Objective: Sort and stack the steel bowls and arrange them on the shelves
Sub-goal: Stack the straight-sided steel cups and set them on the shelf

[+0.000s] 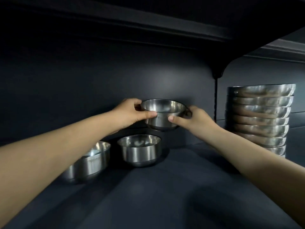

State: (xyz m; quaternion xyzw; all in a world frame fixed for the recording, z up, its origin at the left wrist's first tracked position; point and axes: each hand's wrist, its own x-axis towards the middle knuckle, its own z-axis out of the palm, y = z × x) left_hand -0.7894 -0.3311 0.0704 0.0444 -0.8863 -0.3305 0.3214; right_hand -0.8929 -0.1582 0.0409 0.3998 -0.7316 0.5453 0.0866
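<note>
A small steel bowl (163,115) sits near the back wall of a dark shelf (165,187). My left hand (132,113) grips its left side, thumb on the front wall and fingers over the rim. My right hand (193,119) grips its right side the same way. Whether the bowl touches the shelf I cannot tell. In front of it stands a second steel bowl (140,151). A third steel bowl (89,162) stands to the left, partly hidden under my left forearm. A tall stack of wider steel bowls (259,116) stands at the right.
The dark back wall (99,83) is right behind the held bowl. A dark shelf board (148,19) runs overhead. A vertical divider with a bracket (216,90) separates this bay from the one behind the stack.
</note>
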